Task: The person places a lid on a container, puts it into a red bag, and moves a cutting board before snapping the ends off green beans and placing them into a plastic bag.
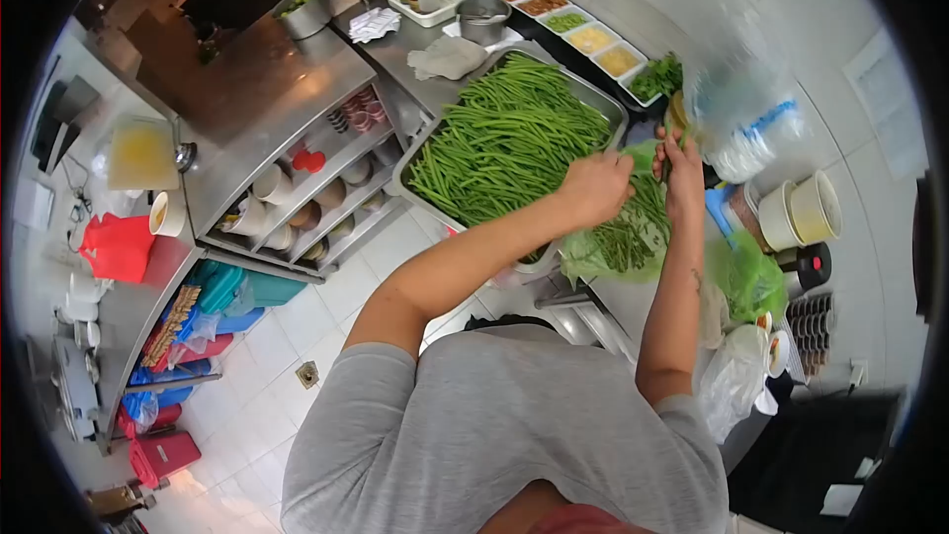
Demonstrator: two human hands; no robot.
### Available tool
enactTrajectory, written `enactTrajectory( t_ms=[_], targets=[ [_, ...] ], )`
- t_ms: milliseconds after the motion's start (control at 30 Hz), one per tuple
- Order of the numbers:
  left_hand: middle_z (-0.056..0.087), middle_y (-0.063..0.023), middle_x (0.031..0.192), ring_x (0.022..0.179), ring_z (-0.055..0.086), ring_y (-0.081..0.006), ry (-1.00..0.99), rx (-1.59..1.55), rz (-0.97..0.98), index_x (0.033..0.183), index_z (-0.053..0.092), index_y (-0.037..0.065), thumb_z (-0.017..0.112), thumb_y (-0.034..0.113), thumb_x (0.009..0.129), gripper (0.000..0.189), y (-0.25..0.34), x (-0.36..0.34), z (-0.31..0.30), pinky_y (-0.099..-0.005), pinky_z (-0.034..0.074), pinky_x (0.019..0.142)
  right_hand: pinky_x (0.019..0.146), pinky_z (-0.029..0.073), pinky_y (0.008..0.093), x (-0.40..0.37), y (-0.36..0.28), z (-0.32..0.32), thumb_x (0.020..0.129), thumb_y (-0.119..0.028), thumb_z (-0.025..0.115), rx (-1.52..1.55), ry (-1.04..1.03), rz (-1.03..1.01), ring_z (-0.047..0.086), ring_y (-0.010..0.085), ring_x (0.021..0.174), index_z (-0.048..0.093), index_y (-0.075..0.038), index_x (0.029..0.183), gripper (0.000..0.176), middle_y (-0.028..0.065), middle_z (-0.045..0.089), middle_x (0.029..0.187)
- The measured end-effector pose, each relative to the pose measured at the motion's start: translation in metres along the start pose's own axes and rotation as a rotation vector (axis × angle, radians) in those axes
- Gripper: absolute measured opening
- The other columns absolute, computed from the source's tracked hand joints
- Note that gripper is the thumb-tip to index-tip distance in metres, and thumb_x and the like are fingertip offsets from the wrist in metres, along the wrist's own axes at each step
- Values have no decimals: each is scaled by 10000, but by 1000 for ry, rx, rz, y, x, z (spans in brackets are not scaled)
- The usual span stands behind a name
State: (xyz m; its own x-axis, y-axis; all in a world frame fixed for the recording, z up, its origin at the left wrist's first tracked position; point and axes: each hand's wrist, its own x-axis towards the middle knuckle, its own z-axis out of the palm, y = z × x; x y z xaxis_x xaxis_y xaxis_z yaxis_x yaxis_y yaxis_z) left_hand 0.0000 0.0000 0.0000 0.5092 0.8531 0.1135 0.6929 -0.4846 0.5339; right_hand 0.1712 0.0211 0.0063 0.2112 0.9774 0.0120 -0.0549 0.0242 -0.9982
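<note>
My left hand [596, 190] is closed, fingers bent together, over the right edge of a big metal tray [403, 176] heaped with green beans [514, 129]. Whatever its fingertips pinch is too small to make out. My right hand [682, 173] is raised a little to the right, its fingers closed round a thin dark thing that I cannot identify. Beneath and between both hands, a light green plastic bag [583, 262] lies spread with a smaller pile of bean pieces [625, 242] on it.
Behind the tray runs a row of white containers with chopped food [590, 39]. A metal pot [483, 20] and a grey cloth [447, 57] lie at the back. Right stand white tubs [815, 206] and a green bag [746, 272]. Steel shelves [326, 193] stand left.
</note>
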Motion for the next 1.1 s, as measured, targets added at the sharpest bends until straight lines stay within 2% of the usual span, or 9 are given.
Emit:
enactTrajectory(
  t_ms=[200, 267, 367, 433, 467, 600, 700, 867, 1100],
  targets=[
    [579, -122, 1027, 1010, 533, -304, 357, 348, 274, 985, 608, 74, 632, 174, 768, 241, -62, 36, -56, -471, 393, 847, 557, 361, 269, 83, -8, 68, 960, -270, 502, -392, -383, 63, 433, 110, 604, 559, -49, 1049, 245, -15, 477, 685],
    [574, -106, 989, 987, 534, -298, 545, 412, 301, 962, 615, 88, 632, 139, 732, 236, -78, 27, -60, -465, 391, 809, 713, 428, 299, 118, 18, 82, 965, -272, 481, -525, -537, 54, 537, 143, 842, 520, -80, 1251, 346, 45, 593, 968],
    [570, -78, 867, 882, 562, -287, 339, 554, 66, 864, 631, 102, 650, 161, 705, 171, -89, -20, -106, -447, 424, 696, 870, 426, 346, 114, 11, 79, 967, -250, 466, -416, -588, 102, 513, 162, 1112, 452, -110, 1363, 420, 56, 541, 1273],
    [568, -100, 856, 810, 566, -299, 446, 494, 87, 860, 632, 96, 631, 156, 758, 119, -124, -55, -115, -432, 439, 624, 791, 457, 337, 126, 18, 63, 918, -227, 533, -474, -460, 20, 583, 167, 950, 557, -81, 1251, 364, 82, 635, 1109],
    [557, -128, 889, 900, 534, -319, 454, 404, 5, 823, 630, 48, 620, 134, 760, 107, -137, -72, -116, -453, 397, 715, 764, 474, 344, 152, 37, 45, 879, -223, 571, -652, -372, -30, 612, 192, 891, 613, -70, 1152, 316, 109, 660, 1010],
    [543, -87, 923, 919, 503, -292, 497, 225, -94, 890, 632, 70, 599, 153, 834, 106, -165, -129, -125, -431, 363, 773, 734, 508, 375, 146, 60, 14, 765, -187, 663, -1111, -243, -161, 665, 295, 798, 709, -45, 878, 188, 184, 674, 804],
    [551, -79, 903, 909, 506, -280, 487, 153, -65, 897, 638, 66, 592, 131, 842, 97, -161, -142, -139, -412, 360, 765, 694, 503, 359, 130, 75, 23, 726, -148, 692, -1239, -279, -97, 663, 249, 726, 703, -37, 841, 160, 146, 682, 768],
    [560, -88, 874, 876, 527, -283, 495, 72, 96, 864, 636, 47, 603, 106, 828, 76, -144, -132, -132, -406, 386, 738, 699, 497, 371, 125, 91, 22, 744, -140, 683, -1152, -139, -152, 661, 290, 760, 664, -13, 801, 140, 163, 667, 755],
    [526, -146, 865, 801, 559, -329, 429, -105, 250, 946, 596, 6, 618, 103, 840, 144, -85, -72, -100, -403, 457, 697, 700, 470, 404, 56, 16, 27, 813, -99, 630, -971, -72, -434, 602, 367, 802, 600, -17, 868, 103, 173, 630, 819]
  ],
)
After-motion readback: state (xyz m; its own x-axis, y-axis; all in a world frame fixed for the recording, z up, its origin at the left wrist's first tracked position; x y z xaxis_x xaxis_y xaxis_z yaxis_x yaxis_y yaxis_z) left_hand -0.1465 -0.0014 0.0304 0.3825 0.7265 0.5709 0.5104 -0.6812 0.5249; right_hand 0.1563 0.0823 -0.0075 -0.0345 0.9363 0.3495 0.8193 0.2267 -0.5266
